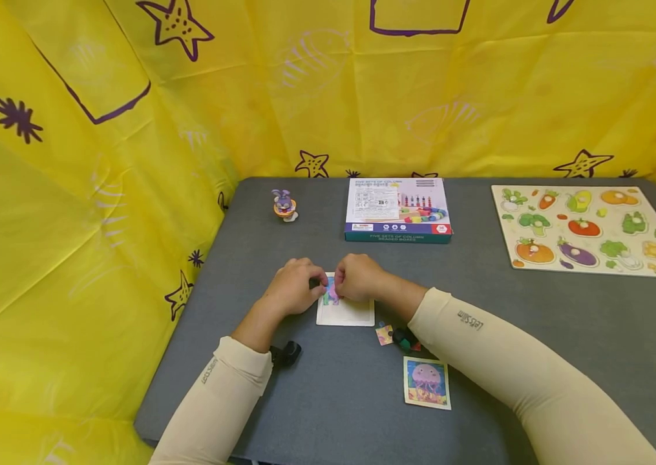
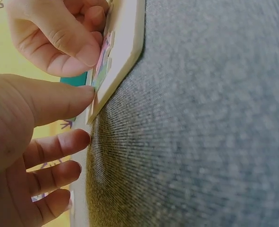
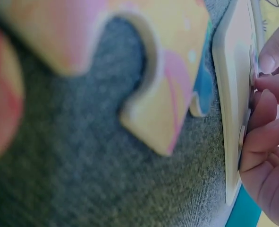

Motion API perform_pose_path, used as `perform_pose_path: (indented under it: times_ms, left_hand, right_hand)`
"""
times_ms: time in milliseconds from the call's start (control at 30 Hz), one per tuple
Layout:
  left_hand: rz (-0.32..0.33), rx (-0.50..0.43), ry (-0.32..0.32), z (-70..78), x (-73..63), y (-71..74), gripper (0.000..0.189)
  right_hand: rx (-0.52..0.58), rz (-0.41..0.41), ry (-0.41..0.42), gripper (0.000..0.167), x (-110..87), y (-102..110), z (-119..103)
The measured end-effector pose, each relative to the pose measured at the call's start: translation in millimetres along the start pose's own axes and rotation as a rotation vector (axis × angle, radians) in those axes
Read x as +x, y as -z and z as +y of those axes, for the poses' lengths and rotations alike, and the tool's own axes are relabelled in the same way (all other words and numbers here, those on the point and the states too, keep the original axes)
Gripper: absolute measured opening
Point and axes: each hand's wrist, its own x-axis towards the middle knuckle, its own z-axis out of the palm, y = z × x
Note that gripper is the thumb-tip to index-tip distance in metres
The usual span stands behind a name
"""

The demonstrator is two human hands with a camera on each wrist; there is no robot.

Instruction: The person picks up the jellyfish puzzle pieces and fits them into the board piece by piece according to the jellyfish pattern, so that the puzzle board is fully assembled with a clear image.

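Box [image 1: 400,208] reads "FIVE SETS OF COLUMN BEADED BOXES", L slv [image 1: 218,400] & R slv [image 1: 496,352] "LetsSlim".

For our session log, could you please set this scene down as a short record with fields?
Workpiece: white puzzle tray with picture pieces toward its left side
Left grip: at the tray's left side, thumb at the pieces
Right grip: over the tray, fingers curled; whether they pinch a piece is hidden
Nearby: loose puzzle pieces and a jellyfish card on the grey table
Further back: rabbit figure, boxed toy set
Back right: vegetable board
Backdrop: yellow patterned cloth
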Motion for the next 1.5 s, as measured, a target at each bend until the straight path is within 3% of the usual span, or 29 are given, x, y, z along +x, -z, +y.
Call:
perform_pose_path:
  times_ms: [367, 533, 633, 733, 933, 1133, 1233, 1500]
  left_hand:
    - [-0.003, 0.0, 0.017, -1.4, 3.8, -1.1, 0.005]
    - [0.006, 0.025, 0.013, 2.4, 4.9, -2.0, 0.004]
    - [0.004, 0.056, -0.024, 4.6, 6.2, -3.1, 0.006]
    - [-0.023, 0.052, -0.095, 5.8, 8.0, -3.5, 0.011]
    - [-0.133, -0.021, -0.222, 4.0, 10.1, -1.9, 0.026]
    - [-0.144, -0.047, -0.236, 0.1, 9.0, 0.1, 0.027]
    - [-0.145, -0.061, -0.236, -1.3, 9.6, 0.2, 0.028]
    - [-0.153, -0.088, -0.205, -1.0, 14.3, -1.0, 0.029]
  right_hand:
    - [0.006, -0.006, -0.007, 0.017, 0.0, 0.1, -1.0]
    - [0.043, 0.014, 0.067, 0.008, -4.9, 6.8, 2.6]
    - [0.053, 0.057, 0.126, 0.004, -16.3, 19.4, 9.4]
    - [-0.004, 0.075, 0.137, 0.007, -32.5, 35.6, 20.2]
    - [-0.2, -0.037, 0.065, 0.011, -66.3, 56.2, 51.9]
    - [-0.248, -0.076, 0.044, 0.031, -87.6, 51.3, 73.9]
    - [-0.213, -0.035, 0.031, 0.032, -90.9, 47.5, 77.7]
    - [0.088, 0.065, 0.024, 0.011, -81.6, 46.8, 67.3]
